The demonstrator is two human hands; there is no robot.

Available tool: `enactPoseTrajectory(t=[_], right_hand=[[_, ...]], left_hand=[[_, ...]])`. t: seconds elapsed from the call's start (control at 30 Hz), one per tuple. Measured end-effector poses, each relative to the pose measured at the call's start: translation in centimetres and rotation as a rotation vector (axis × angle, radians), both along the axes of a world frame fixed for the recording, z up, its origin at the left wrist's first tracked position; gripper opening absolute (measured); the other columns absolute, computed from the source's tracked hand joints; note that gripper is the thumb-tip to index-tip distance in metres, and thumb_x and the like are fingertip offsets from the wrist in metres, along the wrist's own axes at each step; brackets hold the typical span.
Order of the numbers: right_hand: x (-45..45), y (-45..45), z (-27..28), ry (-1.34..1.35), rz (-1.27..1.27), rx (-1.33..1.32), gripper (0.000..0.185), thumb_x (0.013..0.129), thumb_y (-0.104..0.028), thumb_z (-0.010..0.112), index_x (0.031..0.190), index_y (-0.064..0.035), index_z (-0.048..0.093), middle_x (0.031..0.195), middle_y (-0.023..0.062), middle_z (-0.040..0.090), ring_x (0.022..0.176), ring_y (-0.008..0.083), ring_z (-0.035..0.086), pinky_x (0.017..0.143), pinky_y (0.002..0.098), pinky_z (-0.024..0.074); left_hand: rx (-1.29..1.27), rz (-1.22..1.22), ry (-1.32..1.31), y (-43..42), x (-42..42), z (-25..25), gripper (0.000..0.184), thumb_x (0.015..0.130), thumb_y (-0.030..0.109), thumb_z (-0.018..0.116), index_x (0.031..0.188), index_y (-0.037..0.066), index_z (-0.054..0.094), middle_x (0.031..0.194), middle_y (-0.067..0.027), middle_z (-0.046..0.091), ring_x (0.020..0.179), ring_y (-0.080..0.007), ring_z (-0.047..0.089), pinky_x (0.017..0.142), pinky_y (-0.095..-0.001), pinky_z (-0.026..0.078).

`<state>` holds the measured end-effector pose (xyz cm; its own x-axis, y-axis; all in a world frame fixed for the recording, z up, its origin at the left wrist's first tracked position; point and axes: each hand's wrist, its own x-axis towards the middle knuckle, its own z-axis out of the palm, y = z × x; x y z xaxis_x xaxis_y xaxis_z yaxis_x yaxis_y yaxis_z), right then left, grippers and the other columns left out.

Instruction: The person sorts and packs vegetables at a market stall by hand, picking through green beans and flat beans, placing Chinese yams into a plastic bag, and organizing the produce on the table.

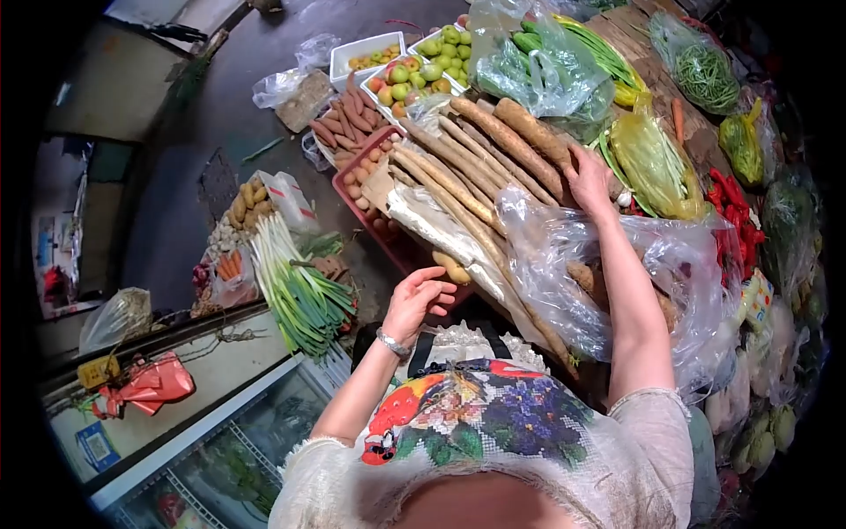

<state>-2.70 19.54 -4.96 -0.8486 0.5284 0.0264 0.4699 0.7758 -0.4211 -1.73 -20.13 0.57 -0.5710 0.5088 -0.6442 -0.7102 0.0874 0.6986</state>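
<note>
My right hand [590,179] reaches out over the produce, its fingers at the lower end of a thick brown root [533,130]. Whether it grips the root is hard to see, since the fingertips are partly hidden. Beside that root lie another thick root [498,137] and several long thin roots [449,181]. A clear plastic bag [555,264] with brown roots inside lies under my right forearm. My left hand [418,301] hovers near the front edge with its fingers apart and nothing in them. Just above it is a small yellowish tuber [451,267].
A red crate [354,185] of eggs, sweet potatoes [348,119] and apples [410,79] stand beyond. Bagged greens [538,66], a yellow bag [652,159] and red peppers [736,220] lie on the right. Leeks [295,282] and a glass-topped cooler [229,450] are at left.
</note>
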Motion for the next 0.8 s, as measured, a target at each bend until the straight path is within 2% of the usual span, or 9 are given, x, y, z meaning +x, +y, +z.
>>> enactPoseTrajectory(t=[0.17, 0.3, 0.4, 0.47, 0.5, 0.53, 0.6, 0.63, 0.8], right_hand=[[1.4, -2.9, 2.5, 0.161, 0.085, 0.031, 0.039, 0.087, -0.02, 0.061, 0.125, -0.0098, 0.057, 0.128, 0.0127, 0.054, 0.123, 0.031, 0.046, 0.099, 0.0534, 0.0333], [2.7, -5.4, 2.1, 0.053, 0.205, -0.022, 0.032, 0.085, -0.016, 0.063, 0.115, -0.0052, 0.059, 0.107, 0.0161, 0.059, 0.101, 0.0349, 0.055, 0.093, 0.0434, 0.0427], [4.2, -8.0, 2.3, 0.06, 0.242, 0.048, 0.037, 0.08, -0.01, 0.067, 0.115, -0.0049, 0.06, 0.115, 0.0179, 0.056, 0.103, 0.0354, 0.054, 0.089, 0.0434, 0.0462], [5.8, -10.2, 1.9, 0.004, 0.257, 0.048, 0.04, 0.078, -0.004, 0.063, 0.118, -0.0052, 0.059, 0.12, 0.0207, 0.054, 0.104, 0.0346, 0.054, 0.091, 0.0459, 0.0466], [7.2, -10.7, 0.5, -0.08, 0.276, 0.06, 0.04, 0.079, -0.004, 0.061, 0.119, -0.005, 0.059, 0.118, 0.0208, 0.055, 0.104, 0.035, 0.054, 0.091, 0.0458, 0.0465], [8.5, -11.0, -0.8, -0.162, 0.296, 0.074, 0.04, 0.08, -0.003, 0.059, 0.12, -0.0048, 0.059, 0.117, 0.0208, 0.056, 0.104, 0.0355, 0.054, 0.091, 0.0456, 0.0464], [8.7, -12.3, 2.3, -0.141, 0.308, 0.039, 0.04, 0.081, -0.004, 0.058, 0.121, -0.0047, 0.059, 0.115, 0.0207, 0.057, 0.104, 0.0361, 0.054, 0.09, 0.0459, 0.046], [8.7, -12.7, 3.3, -0.118, 0.32, 0.003, 0.04, 0.082, -0.005, 0.057, 0.122, -0.0047, 0.058, 0.114, 0.0206, 0.057, 0.104, 0.0367, 0.054, 0.09, 0.0461, 0.0457], [8.0, -11.2, 1.8, -0.127, 0.276, -0.087, 0.041, 0.084, -0.009, 0.057, 0.125, -0.0061, 0.056, 0.115, 0.0192, 0.058, 0.106, 0.0373, 0.054, 0.089, 0.0456, 0.0438]], left_hand=[[-0.029, -0.052, 0.052, 0.2, -0.8, -0.2, 0.037, 0.094, 0.015, 0.056, 0.126, -0.002, 0.051, 0.102, -0.0119, 0.068, 0.085, -0.0152, 0.066, 0.068, -0.0242, 0.053], [-0.008, -0.062, 0.062, 1.6, -1.7, -1.5, 0.035, 0.093, 0.013, 0.056, 0.125, -0.002, 0.052, 0.1, -0.0084, 0.068, 0.086, -0.0131, 0.064, 0.068, -0.0236, 0.051], [-0.039, -0.115, 0.361, 2.9, -2.3, -2.5, 0.035, 0.091, 0.012, 0.059, 0.123, -0.001, 0.054, 0.104, -0.0089, 0.066, 0.086, -0.013, 0.064, 0.069, -0.0229, 0.05], [-0.379, -0.341, 1.019, 3.9, -2.8, -1.9, 0.037, 0.087, 0.009, 0.062, 0.122, 0.002, 0.056, 0.111, -0.0128, 0.063, 0.093, -0.0189, 0.063, 0.076, -0.0267, 0.05], [-0.352, -0.328, 1.216, 4.5, -3.1, -2.5, 0.043, 0.085, 0.012, 0.063, 0.126, 0.005, 0.055, 0.124, -0.0179, 0.057, 0.112, -0.0295, 0.057, 0.094, -0.0358, 0.045], [-0.35, -0.33, 1.211, 5.1, -3.3, -3.2, 0.043, 0.085, 0.012, 0.063, 0.126, 0.005, 0.055, 0.124, -0.0179, 0.057, 0.112, -0.0295, 0.057, 0.094, -0.0358, 0.045], [-0.437, -0.391, 1.381, 6.3, -3.6, -4.6, 0.049, 0.086, 0.019, 0.062, 0.133, 0.008, 0.051, 0.136, -0.0203, 0.048, 0.132, -0.0351, 0.039, 0.108, -0.0434, 0.031], [-0.45, -0.487, 1.288, 6.9, -3.7, -5.1, 0.056, 0.089, 0.027, 0.06, 0.14, 0.011, 0.044, 0.147, -0.0202, 0.035, 0.14, -0.0366, 0.026, 0.113, -0.0489, 0.019], [-0.515, -0.598, 1.336, 9.4, -3.2, -7.7, 0.064, 0.089, 0.035, 0.06, 0.146, 0.017, 0.037, 0.155, -0.0189, 0.02, 0.144, -0.0364, 0.017, 0.112, -0.057, 0.014]])
